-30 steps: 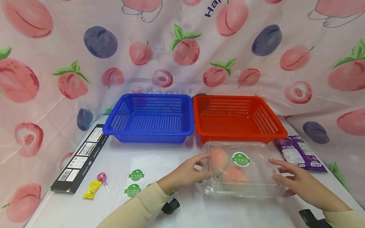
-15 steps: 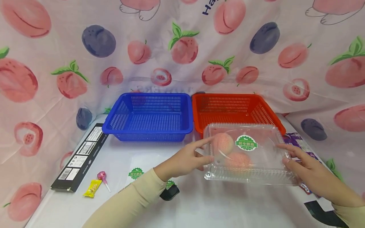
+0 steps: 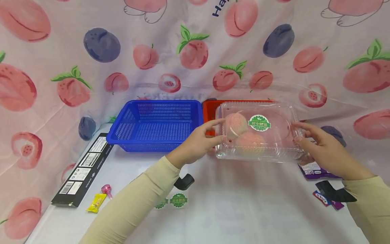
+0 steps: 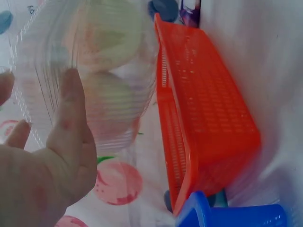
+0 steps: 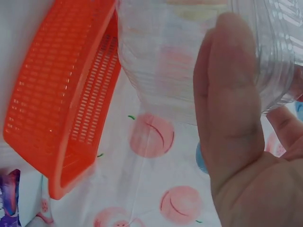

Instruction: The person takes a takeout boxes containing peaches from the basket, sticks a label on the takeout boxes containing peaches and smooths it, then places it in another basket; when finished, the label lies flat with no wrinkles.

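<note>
A clear plastic clamshell box point(image 3: 280, 135) with two peaches point(image 3: 236, 126) inside hangs in the air in front of and above the red basket point(image 3: 210, 112), hiding most of it. On the lid is a round green-and-white sticker point(image 3: 259, 123). My left hand point(image 3: 195, 144) grips the box's left end between fingers and thumb. At its right end, my right hand point(image 3: 327, 152) holds it the same way. Both wrist views show the box point(image 4: 109, 99) raised beside the red basket point(image 5: 61, 94), with the peaches blurred through the plastic.
The blue basket point(image 3: 122, 139) stands left of the red one. At left lie a long black box point(image 3: 82, 171), a lollipop point(image 3: 106, 189) and a yellow wrapped candy point(image 3: 96, 203). Green stickers point(image 3: 178, 200) lie beyond my left sleeve. A purple packet point(image 3: 315, 173) and a small wrapped sweet point(image 3: 321, 198) lie right.
Both hands have lifted the clamshell box off the table and carried it up and away from me, to the red basket. The sweet at the right has come into view.
</note>
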`<state>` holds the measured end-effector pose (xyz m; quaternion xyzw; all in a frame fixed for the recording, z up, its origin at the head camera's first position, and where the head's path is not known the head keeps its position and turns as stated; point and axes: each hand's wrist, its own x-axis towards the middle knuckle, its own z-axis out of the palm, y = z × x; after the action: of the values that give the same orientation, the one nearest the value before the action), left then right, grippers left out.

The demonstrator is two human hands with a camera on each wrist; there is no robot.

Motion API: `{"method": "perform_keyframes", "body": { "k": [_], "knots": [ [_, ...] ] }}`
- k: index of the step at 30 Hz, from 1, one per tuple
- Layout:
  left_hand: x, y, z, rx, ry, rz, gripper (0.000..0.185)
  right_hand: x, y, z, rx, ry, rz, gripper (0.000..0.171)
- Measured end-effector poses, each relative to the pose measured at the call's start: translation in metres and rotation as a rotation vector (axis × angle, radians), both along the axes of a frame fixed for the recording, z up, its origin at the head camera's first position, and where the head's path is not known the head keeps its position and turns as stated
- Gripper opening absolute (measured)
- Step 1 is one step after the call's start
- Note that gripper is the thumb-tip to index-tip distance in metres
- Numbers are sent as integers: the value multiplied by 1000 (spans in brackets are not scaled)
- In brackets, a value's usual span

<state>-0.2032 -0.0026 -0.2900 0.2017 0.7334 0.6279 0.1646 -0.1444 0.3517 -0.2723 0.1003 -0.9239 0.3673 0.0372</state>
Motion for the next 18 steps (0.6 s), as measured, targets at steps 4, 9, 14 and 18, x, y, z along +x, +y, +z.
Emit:
{"method": "perform_keyframes", "body": {
  "k": [4,9,14,18],
  "knots": [
    [-11,3,0,10,5,75,56,-18,-1,5,63,17,-28,54],
    [-18,2,-4,45,-32,87,60,-39,-2,8,74,-29,-51,58],
    [-18,-5,-15,46,-45,61,61,-56,0,11,-4,-52,-62,59],
    [-15,-11,-37,46,-86,79,64,-69,6,14,-31,-85,-55,61]
  ]
}}
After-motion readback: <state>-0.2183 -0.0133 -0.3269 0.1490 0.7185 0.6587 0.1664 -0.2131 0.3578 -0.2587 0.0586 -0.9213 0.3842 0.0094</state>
